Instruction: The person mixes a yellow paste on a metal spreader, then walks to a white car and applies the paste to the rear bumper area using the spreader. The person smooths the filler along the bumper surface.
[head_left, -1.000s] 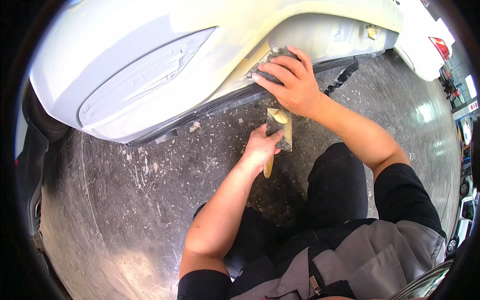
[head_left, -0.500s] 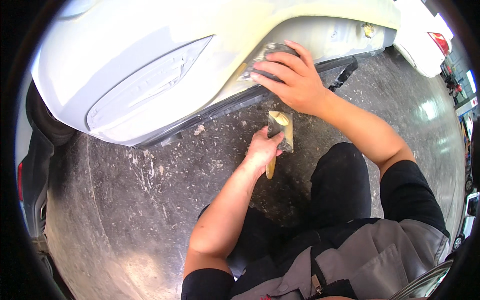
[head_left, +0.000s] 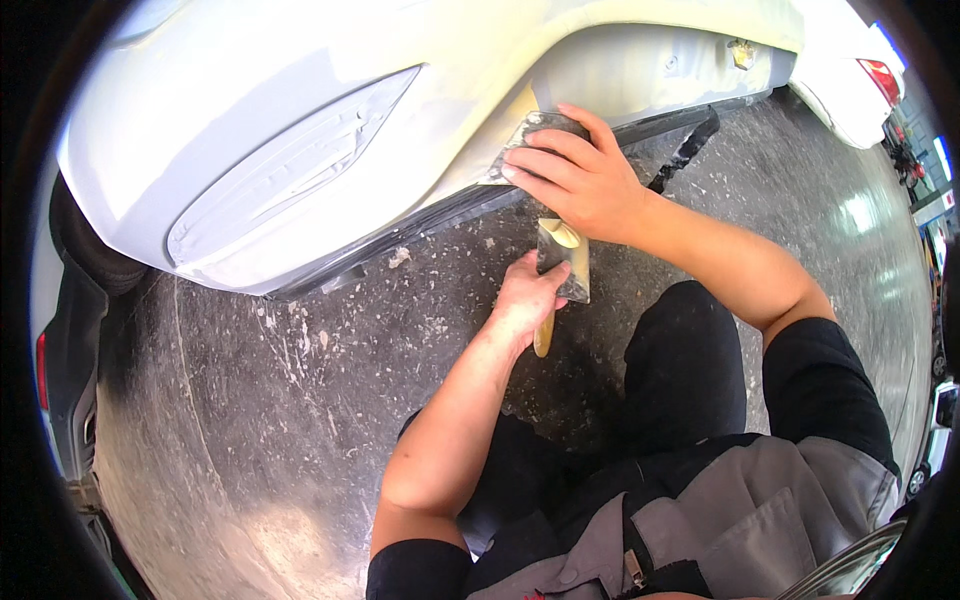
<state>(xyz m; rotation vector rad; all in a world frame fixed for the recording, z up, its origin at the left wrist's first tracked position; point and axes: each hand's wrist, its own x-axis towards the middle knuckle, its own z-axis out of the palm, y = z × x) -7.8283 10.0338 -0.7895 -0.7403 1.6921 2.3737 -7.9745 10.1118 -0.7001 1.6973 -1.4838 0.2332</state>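
My right hand grips a thin grey, smudged spreader, pressed on the lower recessed section of a white car bumper, beside a yellowish filled patch. Below it, my left hand is closed round a flat metal blade with a yellow handle; a blob of cream paste sits on the blade's upper end. The fingertips of my right hand lie over the spreader, its edge partly hidden behind them.
Stained concrete floor lies beneath, with a dark strip under the bumper's right. A dark car part with a red light is at far left, a white car at upper right. My knee is below.
My right hand and spreader have shifted slightly down along the bumper since half a second ago. My left hand holds the paste blade in much the same place.
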